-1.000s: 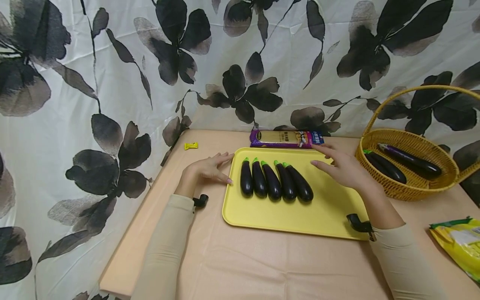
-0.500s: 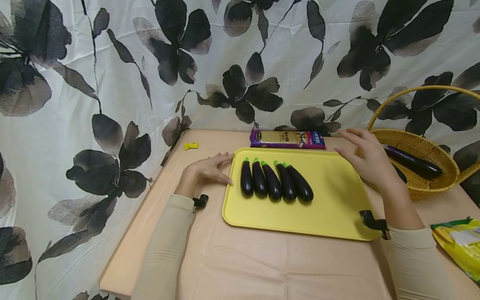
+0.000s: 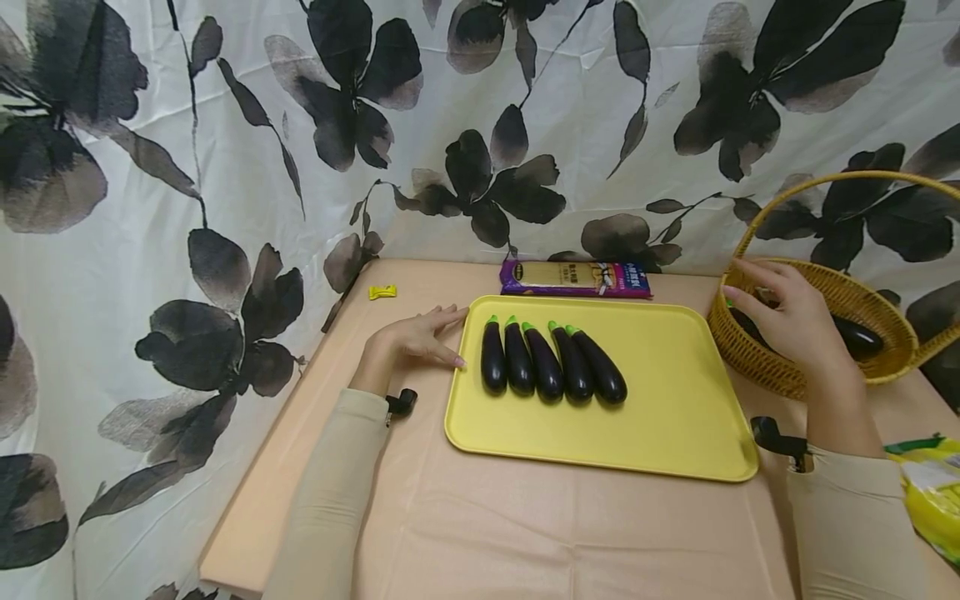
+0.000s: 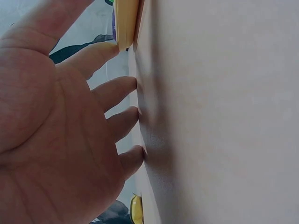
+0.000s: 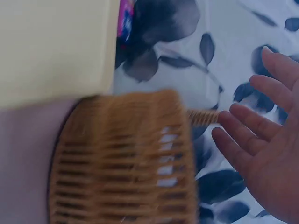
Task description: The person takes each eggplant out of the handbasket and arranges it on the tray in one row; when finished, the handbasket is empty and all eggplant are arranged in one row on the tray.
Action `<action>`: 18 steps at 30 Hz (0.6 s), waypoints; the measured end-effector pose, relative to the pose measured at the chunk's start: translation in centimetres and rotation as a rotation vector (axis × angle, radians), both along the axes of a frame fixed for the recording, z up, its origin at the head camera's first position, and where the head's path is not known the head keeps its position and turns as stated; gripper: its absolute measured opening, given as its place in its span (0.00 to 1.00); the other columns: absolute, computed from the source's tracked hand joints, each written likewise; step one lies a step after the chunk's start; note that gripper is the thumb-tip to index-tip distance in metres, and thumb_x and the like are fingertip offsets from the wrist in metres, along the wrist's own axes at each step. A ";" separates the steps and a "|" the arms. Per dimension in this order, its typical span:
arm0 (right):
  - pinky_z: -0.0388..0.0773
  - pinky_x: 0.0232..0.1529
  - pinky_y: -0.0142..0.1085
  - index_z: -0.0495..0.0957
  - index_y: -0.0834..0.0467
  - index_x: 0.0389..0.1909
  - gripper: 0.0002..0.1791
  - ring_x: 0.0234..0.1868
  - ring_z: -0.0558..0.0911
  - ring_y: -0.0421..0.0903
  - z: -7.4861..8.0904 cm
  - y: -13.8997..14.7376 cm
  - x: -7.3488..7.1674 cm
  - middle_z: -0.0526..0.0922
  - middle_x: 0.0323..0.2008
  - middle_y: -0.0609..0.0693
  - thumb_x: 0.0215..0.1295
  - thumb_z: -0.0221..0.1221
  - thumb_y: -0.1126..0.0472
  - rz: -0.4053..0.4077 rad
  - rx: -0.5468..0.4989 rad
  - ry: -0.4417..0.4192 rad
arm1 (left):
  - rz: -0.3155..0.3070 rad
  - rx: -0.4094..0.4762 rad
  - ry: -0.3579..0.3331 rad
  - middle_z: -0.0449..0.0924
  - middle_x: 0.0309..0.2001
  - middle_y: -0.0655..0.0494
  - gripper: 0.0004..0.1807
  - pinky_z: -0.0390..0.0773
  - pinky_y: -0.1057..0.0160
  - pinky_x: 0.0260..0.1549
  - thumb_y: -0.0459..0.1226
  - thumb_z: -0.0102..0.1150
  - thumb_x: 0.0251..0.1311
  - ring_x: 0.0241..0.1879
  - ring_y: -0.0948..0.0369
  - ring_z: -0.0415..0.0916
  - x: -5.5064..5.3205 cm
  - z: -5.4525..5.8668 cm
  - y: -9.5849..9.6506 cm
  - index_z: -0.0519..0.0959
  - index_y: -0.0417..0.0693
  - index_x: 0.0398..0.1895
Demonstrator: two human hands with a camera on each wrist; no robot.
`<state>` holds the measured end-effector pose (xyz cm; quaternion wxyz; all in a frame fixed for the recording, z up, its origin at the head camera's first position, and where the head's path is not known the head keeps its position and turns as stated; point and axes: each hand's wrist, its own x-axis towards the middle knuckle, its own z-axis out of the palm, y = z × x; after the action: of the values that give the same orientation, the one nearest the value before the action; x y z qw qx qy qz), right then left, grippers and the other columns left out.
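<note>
My left hand (image 3: 415,340) rests at the left edge of the yellow tray (image 3: 675,417). In the left wrist view its fingers (image 4: 117,91) are spread, the tips touching the tabletop and the tray's side. Several dark eggplants (image 3: 546,367) with green tips lie side by side on the tray's left half. Over the wicker basket (image 3: 757,362) at the right hovers my right hand (image 3: 787,321), its fingers loosely extended and holding nothing in the right wrist view. Inside the basket, an eggplant (image 3: 857,337) shows partly; another is mostly covered by the hand.
A purple noodle-like packet (image 3: 576,279) lies behind the tray. One small yellow wrapped piece (image 3: 382,292) sits at the back left. A yellow bag (image 3: 930,492) lies at the right edge, partly behind the right sleeve. The basket's tall handle (image 3: 832,177) arches over its opening.
My right hand has moved right, from above the tray to over the basket, and now covers part of the eggplants there. The left hand has stayed put.
</note>
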<state>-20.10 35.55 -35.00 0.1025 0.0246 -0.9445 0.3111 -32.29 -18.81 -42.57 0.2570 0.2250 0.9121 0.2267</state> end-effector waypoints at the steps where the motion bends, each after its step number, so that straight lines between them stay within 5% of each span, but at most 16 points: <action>1: 0.65 0.59 0.75 0.59 0.54 0.82 0.36 0.67 0.64 0.76 -0.3 0.4 0.0 0.58 0.76 0.71 0.80 0.52 0.43 -0.011 0.004 -0.013 | -0.005 0.002 0.001 0.37 0.87 0.55 0.66 0.32 0.36 0.81 0.66 0.77 0.46 0.85 0.49 0.28 0.0 0.0 0.0 0.48 0.69 0.85; 10: 0.68 0.55 0.71 0.57 0.54 0.82 0.37 0.61 0.67 0.71 -2.7 3.9 -0.8 0.63 0.69 0.74 0.81 0.48 0.40 -0.070 0.014 -0.090 | -0.001 0.005 -0.005 0.36 0.87 0.56 0.66 0.32 0.36 0.81 0.66 0.77 0.46 0.85 0.50 0.27 -0.1 -0.1 0.0 0.47 0.70 0.85; 15: 0.69 0.48 0.63 0.59 0.58 0.81 0.37 0.52 0.68 0.65 -3.3 5.3 -1.4 0.69 0.62 0.72 0.81 0.47 0.41 -0.058 0.050 -0.127 | -0.002 0.012 -0.002 0.37 0.87 0.56 0.66 0.32 0.36 0.81 0.66 0.77 0.46 0.85 0.50 0.27 -0.1 -0.1 -0.1 0.48 0.71 0.85; 18: 0.70 0.51 0.67 0.59 0.61 0.80 0.38 0.55 0.69 0.69 -3.4 6.2 -2.0 0.69 0.64 0.74 0.81 0.47 0.40 -0.032 0.084 -0.191 | -0.002 0.016 0.000 0.37 0.87 0.55 0.66 0.32 0.35 0.80 0.66 0.77 0.46 0.85 0.50 0.27 -0.1 -0.1 -0.1 0.48 0.70 0.85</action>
<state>-22.08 41.70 -38.45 0.0158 -0.0162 -0.9625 0.2705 -32.43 -18.89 -42.68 0.2553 0.2277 0.9102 0.2336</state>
